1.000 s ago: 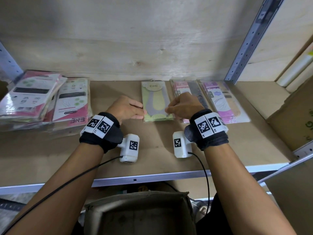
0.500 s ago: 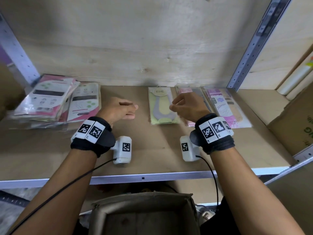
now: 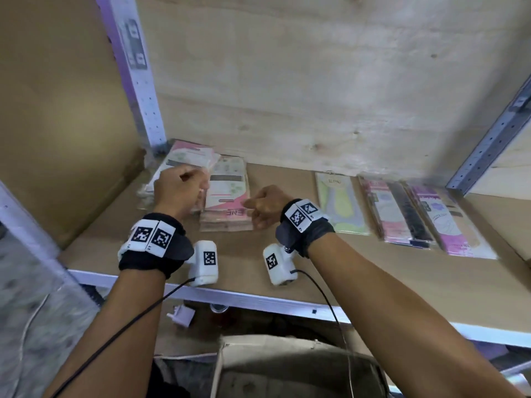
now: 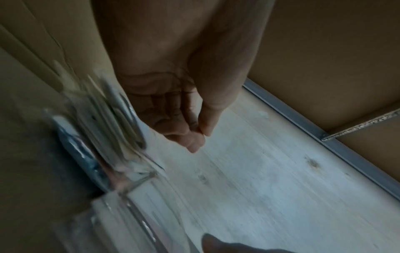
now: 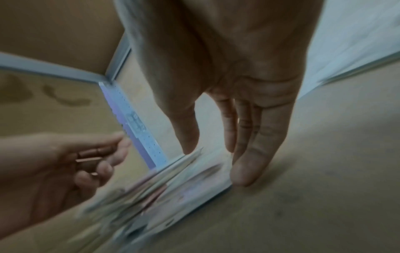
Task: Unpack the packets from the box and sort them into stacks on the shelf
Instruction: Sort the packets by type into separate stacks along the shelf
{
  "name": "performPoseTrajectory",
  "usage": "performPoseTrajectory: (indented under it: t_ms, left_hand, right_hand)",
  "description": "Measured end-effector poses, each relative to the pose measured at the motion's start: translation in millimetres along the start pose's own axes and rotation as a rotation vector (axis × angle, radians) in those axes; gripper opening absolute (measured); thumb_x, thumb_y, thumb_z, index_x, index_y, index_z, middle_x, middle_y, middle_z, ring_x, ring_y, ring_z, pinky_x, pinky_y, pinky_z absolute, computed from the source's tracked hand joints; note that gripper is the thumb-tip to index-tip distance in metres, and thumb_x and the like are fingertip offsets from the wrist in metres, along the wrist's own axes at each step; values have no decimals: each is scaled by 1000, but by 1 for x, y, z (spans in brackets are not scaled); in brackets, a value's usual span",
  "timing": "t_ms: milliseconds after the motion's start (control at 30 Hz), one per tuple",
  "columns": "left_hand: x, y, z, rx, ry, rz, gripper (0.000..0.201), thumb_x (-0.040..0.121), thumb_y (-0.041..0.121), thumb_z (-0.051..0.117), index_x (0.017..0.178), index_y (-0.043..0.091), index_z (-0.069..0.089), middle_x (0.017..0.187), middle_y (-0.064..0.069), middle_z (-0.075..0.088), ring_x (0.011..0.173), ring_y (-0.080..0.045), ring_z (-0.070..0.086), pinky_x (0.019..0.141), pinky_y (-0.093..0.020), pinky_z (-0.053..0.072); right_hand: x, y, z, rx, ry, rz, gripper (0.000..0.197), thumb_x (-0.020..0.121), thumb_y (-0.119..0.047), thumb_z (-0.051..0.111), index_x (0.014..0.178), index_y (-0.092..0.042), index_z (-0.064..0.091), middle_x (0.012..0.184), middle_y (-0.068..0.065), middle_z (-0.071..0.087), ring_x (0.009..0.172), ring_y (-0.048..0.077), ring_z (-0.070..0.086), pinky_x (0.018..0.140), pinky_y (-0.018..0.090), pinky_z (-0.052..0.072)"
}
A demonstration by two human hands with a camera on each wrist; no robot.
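Two stacks of pink-and-white packets lie at the shelf's left: a left stack (image 3: 186, 153) and a right stack (image 3: 227, 193). My left hand (image 3: 195, 185) hovers over the gap between them, fingers loosely curled and holding nothing (image 4: 199, 135). My right hand (image 3: 255, 211) is at the right stack's right edge with straight fingers (image 5: 249, 169) touching the edge of the packets (image 5: 184, 186). Further right lie a green packet (image 3: 339, 202), a pink-and-black packet (image 3: 396, 214) and a purple packet (image 3: 448, 222). The open box (image 3: 287, 366) sits below the shelf edge.
A metal upright (image 3: 135, 81) stands behind the left stack and another upright (image 3: 488, 145) at the right. A brown cardboard panel (image 3: 57, 110) closes the left side. The shelf board (image 3: 258, 271) shows bare between the stacks and the front rail.
Both hands have moved left from the green packet to the pink-and-white stacks. The view has swung left with them.
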State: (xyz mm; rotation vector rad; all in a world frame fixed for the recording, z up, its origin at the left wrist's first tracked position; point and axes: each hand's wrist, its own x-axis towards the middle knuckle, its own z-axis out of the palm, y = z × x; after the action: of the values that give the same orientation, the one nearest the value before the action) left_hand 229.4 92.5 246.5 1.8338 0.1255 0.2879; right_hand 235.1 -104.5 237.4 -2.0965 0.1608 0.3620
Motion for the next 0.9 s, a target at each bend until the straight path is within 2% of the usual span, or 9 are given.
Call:
performPoseTrajectory:
  t_ms: [100, 233, 333, 433, 533, 600, 667, 800, 900]
  left_hand:
    - [3, -5, -13, -7, 10, -20, 20, 92, 26, 65, 74, 21, 70, 63, 6, 70, 45, -3, 58, 51, -20, 55]
    - [4, -7, -21, -18, -16, -9, 20, 93, 25, 65, 75, 19, 71, 64, 4, 70, 42, -1, 57, 45, -15, 52]
    - [4, -8, -21, -24, -33, 7, 19, 92, 22, 65, 75, 16, 71, 64, 1, 69, 47, -6, 60, 51, -20, 56]
    - [2, -10, -17, 37, -71, 57, 21, 90, 21, 65, 71, 15, 72, 62, 2, 70, 55, -13, 62, 62, -29, 58]
    - [-3, -12, -8, 60, -130, 91, 19, 90, 21, 65, 76, 11, 72, 64, -6, 72, 53, -16, 64, 63, -32, 58]
    - [-7, -11, 0, 26, -177, 62, 14, 92, 22, 66, 85, 13, 73, 72, -7, 73, 58, -17, 68, 65, -32, 60]
    - [-11, -10, 8, -65, -249, -6, 9, 94, 22, 67, 98, 15, 71, 92, -10, 74, 66, -12, 73, 64, -28, 61]
    - [-15, -6, 27, -266, -426, -175, 45, 88, 40, 72, 125, 16, 63, 124, -6, 69, 98, -20, 74, 91, -38, 58]
    - [-22, 6, 39, -550, -535, -289, 72, 77, 48, 80, 136, 18, 52, 133, -14, 58, 103, -26, 73, 82, -37, 61]
  right_hand:
    - [25, -15, 19, -238, 98, -36, 47, 81, -44, 76, 106, -7, 60, 82, 1, 60, 66, 17, 58, 57, 24, 46]
    - [44, -18, 21, -395, 125, 39, 80, 66, -57, 82, 126, -12, 52, 120, 7, 64, 102, 30, 61, 81, 36, 47]
    - [44, -18, 15, -430, 128, 86, 87, 60, -60, 84, 125, -12, 53, 118, 8, 64, 100, 30, 62, 75, 36, 45]
    - [36, -14, 4, -369, 101, 89, 66, 64, -51, 86, 107, -8, 61, 100, 7, 67, 88, 27, 65, 71, 33, 50]
    - [20, -2, -8, -167, 71, 0, 30, 79, -26, 81, 84, -9, 56, 94, 11, 66, 79, 25, 66, 68, 36, 56]
    - [2, 6, -17, 100, 96, -50, 27, 83, -8, 74, 95, -7, 50, 106, 19, 65, 91, 34, 67, 81, 48, 58]
    - [-21, 13, -26, 304, 116, -105, 30, 85, 2, 69, 103, -7, 47, 102, 22, 65, 85, 37, 66, 78, 50, 57]
    - [-63, 23, -50, 358, 214, -282, 28, 84, 7, 67, 103, -6, 52, 96, 23, 65, 74, 30, 64, 59, 32, 55]
    - [-88, 28, -62, 288, 255, -426, 18, 85, 8, 67, 94, -4, 56, 88, 19, 66, 76, 30, 64, 69, 42, 54]
